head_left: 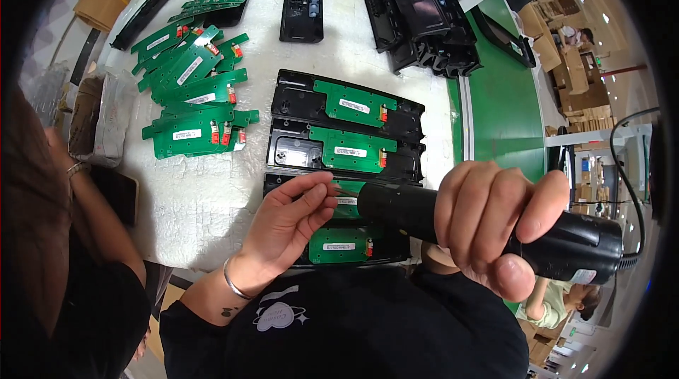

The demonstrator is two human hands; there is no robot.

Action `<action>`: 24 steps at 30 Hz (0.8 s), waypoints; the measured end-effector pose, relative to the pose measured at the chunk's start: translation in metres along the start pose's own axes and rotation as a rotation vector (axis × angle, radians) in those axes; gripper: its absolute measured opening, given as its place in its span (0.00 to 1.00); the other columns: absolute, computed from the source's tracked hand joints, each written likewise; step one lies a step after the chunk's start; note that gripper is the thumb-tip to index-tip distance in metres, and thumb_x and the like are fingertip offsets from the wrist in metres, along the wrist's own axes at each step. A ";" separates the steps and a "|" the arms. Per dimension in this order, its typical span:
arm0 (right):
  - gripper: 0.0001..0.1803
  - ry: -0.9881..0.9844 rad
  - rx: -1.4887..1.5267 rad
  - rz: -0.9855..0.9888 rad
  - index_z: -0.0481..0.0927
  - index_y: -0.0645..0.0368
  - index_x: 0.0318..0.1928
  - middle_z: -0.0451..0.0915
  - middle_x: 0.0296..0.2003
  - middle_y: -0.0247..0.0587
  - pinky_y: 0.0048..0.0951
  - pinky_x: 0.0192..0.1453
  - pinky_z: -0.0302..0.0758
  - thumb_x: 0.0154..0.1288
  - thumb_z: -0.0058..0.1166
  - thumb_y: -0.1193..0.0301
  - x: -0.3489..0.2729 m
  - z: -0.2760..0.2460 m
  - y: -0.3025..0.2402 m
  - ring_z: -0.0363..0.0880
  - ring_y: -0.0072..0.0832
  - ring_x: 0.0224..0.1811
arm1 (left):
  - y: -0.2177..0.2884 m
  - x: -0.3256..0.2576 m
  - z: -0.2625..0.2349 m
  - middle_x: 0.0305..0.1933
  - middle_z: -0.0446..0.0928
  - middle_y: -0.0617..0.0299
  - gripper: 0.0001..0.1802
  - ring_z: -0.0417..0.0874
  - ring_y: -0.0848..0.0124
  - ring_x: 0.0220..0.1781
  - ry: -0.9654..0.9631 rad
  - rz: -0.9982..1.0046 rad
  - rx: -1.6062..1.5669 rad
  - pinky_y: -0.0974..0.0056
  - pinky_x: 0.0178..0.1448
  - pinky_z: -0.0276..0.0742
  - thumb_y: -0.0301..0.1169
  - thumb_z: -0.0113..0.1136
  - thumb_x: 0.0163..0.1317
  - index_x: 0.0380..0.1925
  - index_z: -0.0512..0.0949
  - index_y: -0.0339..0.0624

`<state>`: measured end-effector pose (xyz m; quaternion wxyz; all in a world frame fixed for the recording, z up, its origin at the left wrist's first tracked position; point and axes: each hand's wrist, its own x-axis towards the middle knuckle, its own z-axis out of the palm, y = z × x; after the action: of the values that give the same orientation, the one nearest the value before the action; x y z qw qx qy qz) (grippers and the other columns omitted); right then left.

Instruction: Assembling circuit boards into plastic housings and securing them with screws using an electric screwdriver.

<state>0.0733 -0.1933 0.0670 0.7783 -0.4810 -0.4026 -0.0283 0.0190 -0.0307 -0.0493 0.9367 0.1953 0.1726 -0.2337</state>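
Observation:
My right hand [495,227] is wrapped round a black corded electric screwdriver [403,210], held level with its nose toward the left. At that nose, the thumb and fingers of my left hand [293,216] are pinched together around the end of the thin bit [344,192]. Anything small between those fingertips is hidden. Below the tool, several black plastic housings lie in a column, each with a green circuit board on it. The upper board [353,121] and the second board [350,156] show fully; the third board [346,205] is partly covered by my hand and the tool.
Loose green circuit boards [187,82] are piled at the left. Black housings [417,11] are stacked at the far right, and another housing [303,4] lies at the far middle. The screwdriver's cable [629,188] curves up at the right. Another person's arm [92,209] is at the left.

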 end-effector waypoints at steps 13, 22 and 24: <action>0.14 -0.040 0.057 0.017 0.61 0.57 0.35 0.70 0.17 0.34 0.25 0.19 0.68 0.51 0.52 0.78 -0.005 -0.001 -0.005 0.69 0.24 0.15 | -0.011 0.005 -0.004 0.34 0.77 0.61 0.10 0.79 0.75 0.35 -0.065 0.042 -0.080 0.74 0.39 0.77 0.30 0.51 0.63 0.40 0.74 0.38; 0.14 0.046 -0.028 -0.067 0.64 0.54 0.35 0.70 0.13 0.26 0.13 0.15 0.66 0.50 0.55 0.75 -0.006 0.008 -0.001 0.68 0.14 0.10 | -0.012 0.004 0.003 0.31 0.76 0.64 0.09 0.78 0.77 0.33 -0.121 0.017 -0.116 0.75 0.37 0.76 0.33 0.52 0.62 0.36 0.74 0.39; 0.14 0.048 -0.035 -0.073 0.64 0.53 0.35 0.71 0.13 0.26 0.13 0.15 0.66 0.51 0.55 0.75 -0.006 0.008 -0.002 0.68 0.14 0.11 | -0.013 0.004 0.006 0.30 0.76 0.65 0.09 0.78 0.77 0.32 -0.108 -0.001 -0.149 0.75 0.37 0.76 0.34 0.52 0.62 0.34 0.74 0.40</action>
<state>0.0631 -0.1904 0.0664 0.7775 -0.4789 -0.4005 -0.0755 0.0167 -0.0456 -0.0495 0.9565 0.1122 0.1389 -0.2308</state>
